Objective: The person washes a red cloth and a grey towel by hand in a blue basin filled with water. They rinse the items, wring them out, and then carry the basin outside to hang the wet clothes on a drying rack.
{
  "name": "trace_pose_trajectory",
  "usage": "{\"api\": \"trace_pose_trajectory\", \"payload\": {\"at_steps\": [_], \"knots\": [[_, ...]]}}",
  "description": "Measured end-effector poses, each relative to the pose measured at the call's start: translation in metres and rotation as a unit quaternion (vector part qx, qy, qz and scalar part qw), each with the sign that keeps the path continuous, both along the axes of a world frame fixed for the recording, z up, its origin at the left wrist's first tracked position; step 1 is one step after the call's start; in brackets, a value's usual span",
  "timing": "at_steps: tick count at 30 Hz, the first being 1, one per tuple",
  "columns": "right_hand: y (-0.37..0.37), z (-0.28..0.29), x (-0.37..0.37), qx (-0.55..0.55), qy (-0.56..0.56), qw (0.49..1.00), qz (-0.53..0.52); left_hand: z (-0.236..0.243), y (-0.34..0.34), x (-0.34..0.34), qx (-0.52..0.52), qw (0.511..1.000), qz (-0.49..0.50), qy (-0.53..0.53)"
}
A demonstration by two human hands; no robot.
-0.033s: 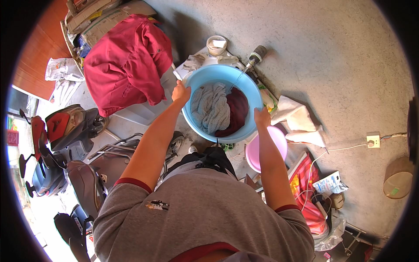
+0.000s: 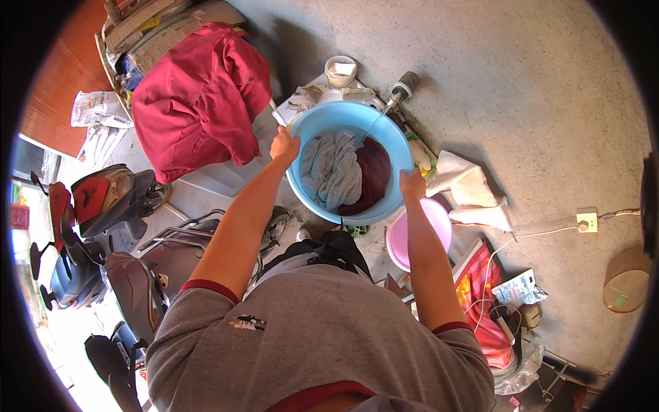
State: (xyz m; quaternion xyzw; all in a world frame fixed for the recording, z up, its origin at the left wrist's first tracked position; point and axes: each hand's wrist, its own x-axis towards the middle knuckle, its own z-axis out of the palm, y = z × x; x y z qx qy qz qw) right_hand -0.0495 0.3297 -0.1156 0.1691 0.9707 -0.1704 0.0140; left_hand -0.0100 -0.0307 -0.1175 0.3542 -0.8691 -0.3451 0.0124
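Far left, a draped crimson cloth (image 2: 199,103) crowds in, leaving little slack beside the left hand (image 2: 285,145), fingers clamped on the rim of the round light-blue plastic basin (image 2: 398,152). Inside, a grey knitted cloth (image 2: 329,172) nestles against a dark maroon cloth (image 2: 375,175); an uneven tilt could slop water! The silver metal tap (image 2: 394,100) overhangs the far edge, so lifting could knock it. The right hand (image 2: 412,185) has its fingers clamped opposite, a round pink plastic basin (image 2: 439,223) close below, the grey concrete wall (image 2: 522,82) blocking beyond.

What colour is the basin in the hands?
Basin: light blue, best seen in the head view.
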Motion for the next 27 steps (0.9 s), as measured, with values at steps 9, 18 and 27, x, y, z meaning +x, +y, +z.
{"api": "trace_pose_trajectory", "payload": {"at_steps": [9,18,27], "knots": [[-0.0012,0.0028,0.0019,-0.005,0.007,1.0,0.0,0.0046,0.0017,0.0013,0.003,1.0,0.001,0.003],[0.0001,0.0028,0.0012,-0.008,-0.008,1.0,0.001,0.0057,0.0022,0.0025,0.005,1.0,0.0,-0.001],[0.0029,-0.0014,-0.0004,-0.002,-0.008,1.0,0.004,0.0039,0.002,0.0011,0.002,1.0,-0.001,0.0]]}}
